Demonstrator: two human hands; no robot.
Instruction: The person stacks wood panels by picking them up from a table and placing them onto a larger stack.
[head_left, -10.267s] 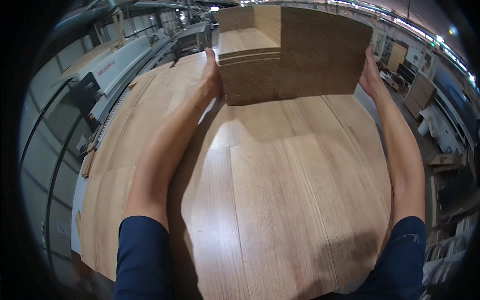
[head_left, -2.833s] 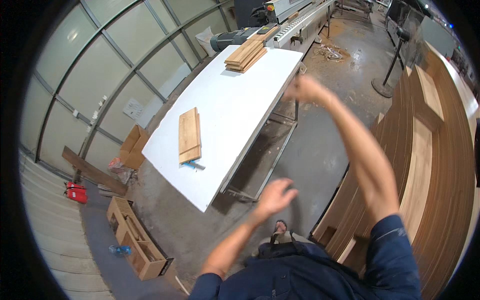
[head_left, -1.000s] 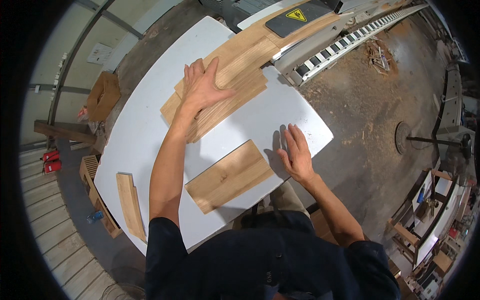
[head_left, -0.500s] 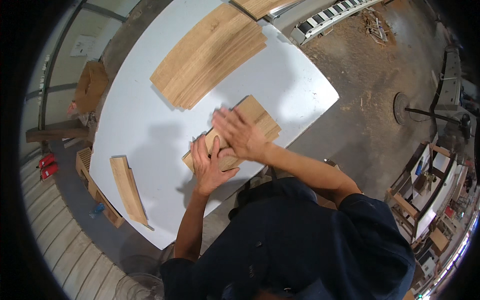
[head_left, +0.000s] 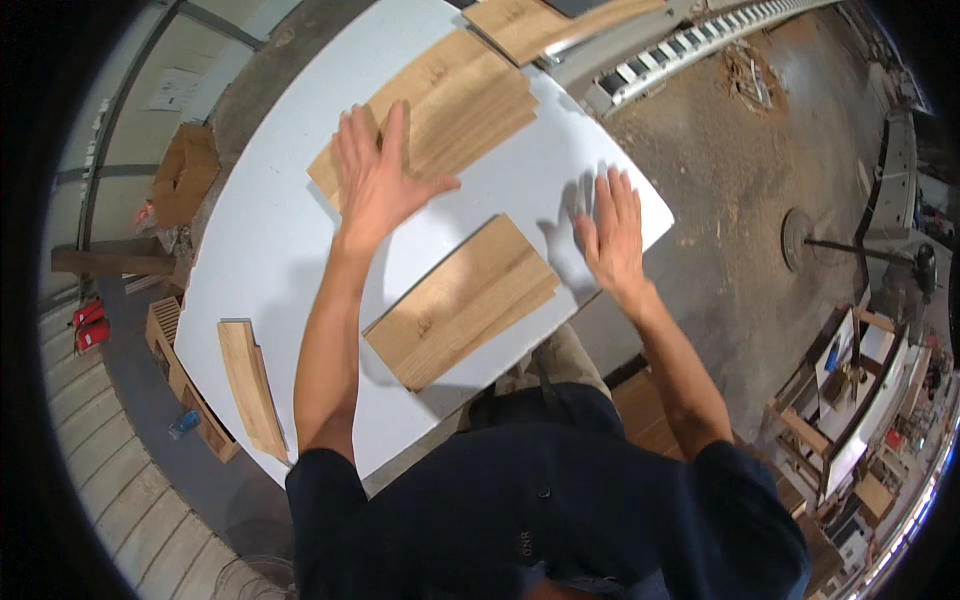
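Observation:
My left hand is open, its fingers spread over the near left end of a fanned stack of long wooden planks; whether it touches the top plank I cannot tell. My right hand is open too, holding nothing, above the table's right edge. Between my forearms, close to the near edge, lies a shorter stack of wooden boards with slightly uneven edges. All of these boards rest on a white tabletop.
Narrow wooden strips lie at the table's left. More boards sit at the far edge, near a black-and-white banded conveyor. A cardboard box stands off to the left, and a fan on the floor at right.
Both hands have left the shorter stack, which now lies uncovered. The left hand has moved away from me to the long planks, the right hand out to the right.

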